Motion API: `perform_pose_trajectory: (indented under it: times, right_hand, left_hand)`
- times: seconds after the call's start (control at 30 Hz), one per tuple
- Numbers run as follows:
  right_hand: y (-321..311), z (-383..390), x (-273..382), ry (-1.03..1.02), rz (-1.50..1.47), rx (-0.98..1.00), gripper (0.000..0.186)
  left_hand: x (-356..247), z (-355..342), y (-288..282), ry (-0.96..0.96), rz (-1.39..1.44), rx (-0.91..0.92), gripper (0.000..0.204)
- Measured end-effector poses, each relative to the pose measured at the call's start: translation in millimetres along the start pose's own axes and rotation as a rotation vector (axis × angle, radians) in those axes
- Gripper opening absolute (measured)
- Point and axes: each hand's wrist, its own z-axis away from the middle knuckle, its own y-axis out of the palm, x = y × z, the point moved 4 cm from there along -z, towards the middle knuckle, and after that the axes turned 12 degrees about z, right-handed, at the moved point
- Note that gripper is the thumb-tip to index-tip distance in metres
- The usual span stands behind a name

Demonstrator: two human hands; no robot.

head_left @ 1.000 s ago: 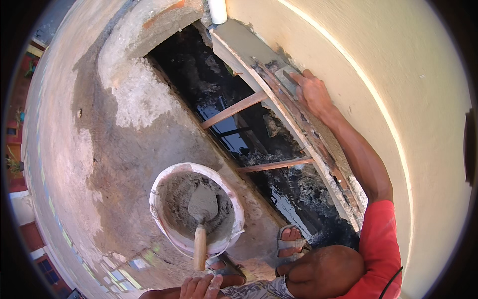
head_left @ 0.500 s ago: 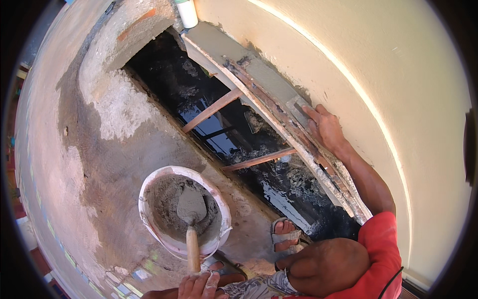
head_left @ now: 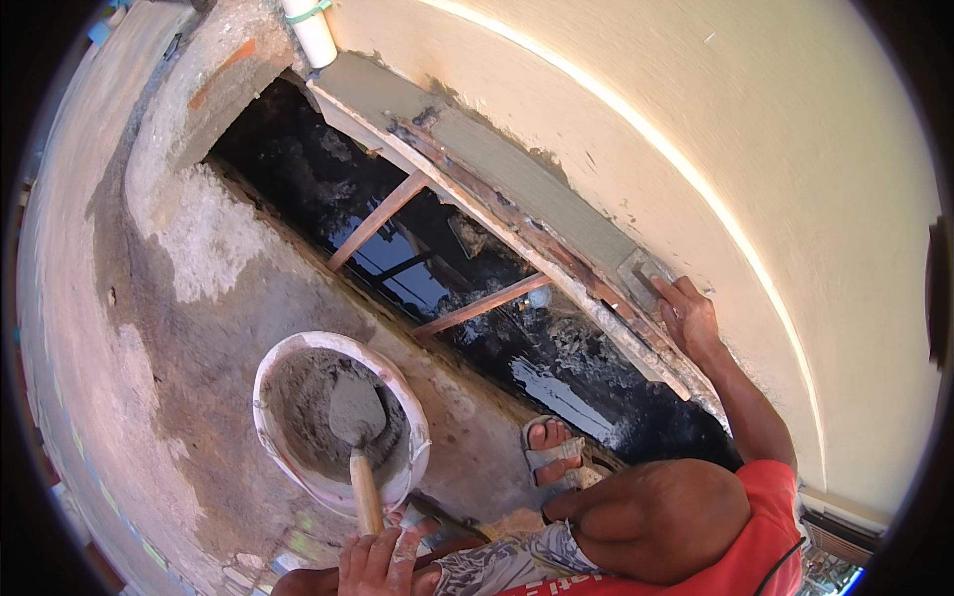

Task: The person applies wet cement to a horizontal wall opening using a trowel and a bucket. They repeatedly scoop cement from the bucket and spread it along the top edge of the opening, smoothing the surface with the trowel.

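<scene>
At the right, my right hand [head_left: 688, 316] is closed on a small flat float [head_left: 641, 273] that lies on wet grey mortar. This mortar covers a narrow ledge [head_left: 487, 144] along the foot of the cream wall. Low in the picture, my left hand [head_left: 383, 561] is at the end of the wooden handle of a pointed trowel [head_left: 365, 487], its fingers curled there and partly hiding it. The trowel's blade rests on grey mortar in a whitish bucket [head_left: 415, 467], and its handle crosses the rim.
A dark water-filled trench [head_left: 397, 263] runs diagonally beside the ledge. Wooden struts [head_left: 482, 303] brace a long form board [head_left: 477, 204] across it. My sandalled foot [head_left: 552, 452] stands at the trench edge. A white pipe [head_left: 313, 38] rises at the far end; rough concrete [head_left: 209, 228] borders the left.
My right hand has slid the float along the ledge toward me, leaving smoothed mortar behind it. The view has shifted a little; the left hand stays at the trowel handle.
</scene>
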Motion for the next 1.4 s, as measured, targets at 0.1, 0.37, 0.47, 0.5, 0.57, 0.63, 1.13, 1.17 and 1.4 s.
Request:
perform_pose_trajectory:
  times: [0.1, 0.37, 0.47, 0.5, 0.57, 0.63, 1.13, 1.17, 1.4]
  right_hand:
    - [-7, 18, -6, 0.045, -0.022, -0.001, 0.040]
    - [-8, -43, 21, -0.091, -0.035, -0.088, 0.042]
    - [2, -38, 16, -0.098, 0.020, -0.001, 0.042]
    - [6, -30, 14, -0.081, 0.003, 0.007, 0.042]
    - [9, -3, 6, -0.048, -0.022, 0.022, 0.040]
    - [5, 24, -9, -0.012, -0.015, -0.014, 0.040]
    - [-12, 10, 10, 0.259, -0.398, -0.555, 0.030]
    - [-4, 6, 13, 0.244, -0.386, -0.643, 0.029]
    - [35, 8, 28, 0.420, -0.386, -0.593, 0.027]
  left_hand:
    - [-4, 0, -3, -0.011, -0.008, 0.009, 0.069]
    - [-9, -3, -3, 0.058, -0.018, -0.026, 0.073]
    - [-9, -3, -5, 0.048, 0.003, -0.034, 0.074]
    - [-9, -2, -6, 0.043, 0.011, -0.034, 0.074]
    - [-9, -1, -6, 0.025, 0.002, -0.041, 0.073]
    - [-8, 0, -6, 0.031, -0.006, -0.034, 0.072]
    - [-14, 0, -6, 0.052, -0.046, 0.009, 0.062]
    - [-15, -1, -6, 0.037, -0.057, 0.018, 0.061]
    - [-6, 6, 1, -0.063, -0.058, 0.013, 0.054]
